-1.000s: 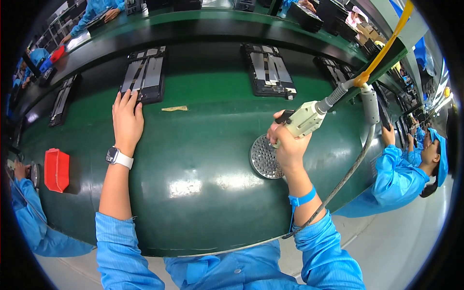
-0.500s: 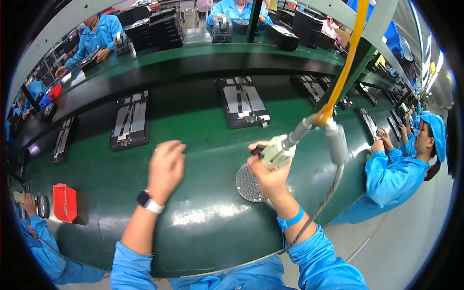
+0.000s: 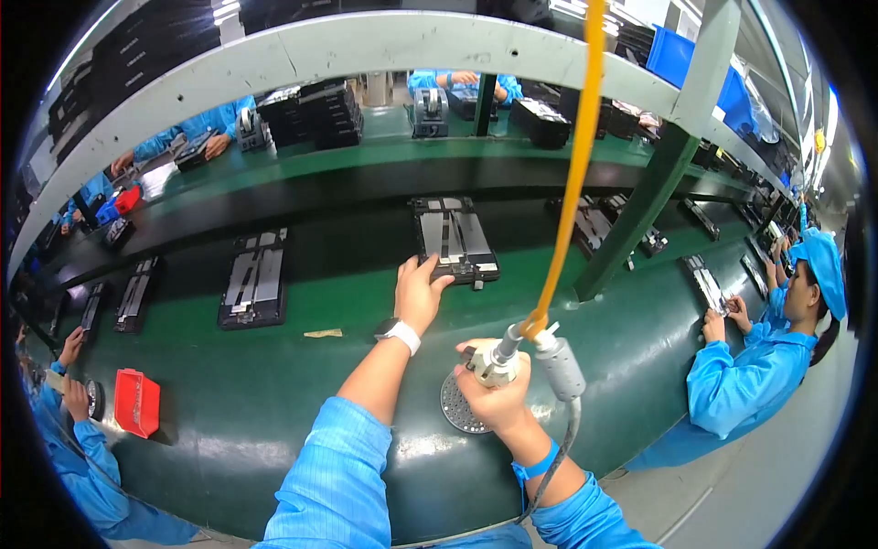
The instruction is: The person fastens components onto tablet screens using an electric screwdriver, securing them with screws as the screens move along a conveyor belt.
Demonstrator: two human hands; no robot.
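Observation:
My left hand (image 3: pixel 418 297) is at the near left corner of an opened tablet (image 3: pixel 455 240), its fingers and thumb closed on the edge. The tablet lies on the green bench with its inner parts showing. My right hand (image 3: pixel 500 393) is wrapped round a pale electric screwdriver (image 3: pixel 495 364), which hangs from a yellow cord (image 3: pixel 569 206). Just below that hand, a round screw tray (image 3: pixel 457 407) full of small holes sits on the bench, partly covered by the hand. The screwdriver's tip is hidden.
Another opened tablet (image 3: pixel 254 279) lies to the left, with more along the bench. A red bin (image 3: pixel 137 403) stands at the left. A green post (image 3: pixel 640 210) rises at the right, beside a co-worker (image 3: pixel 759 343). A tan strip (image 3: pixel 323 333) lies on the bench.
My left hand has moved forward and right from above the bare bench onto the tablet's near corner. The right hand still holds the screwdriver. The view has tilted up slightly.

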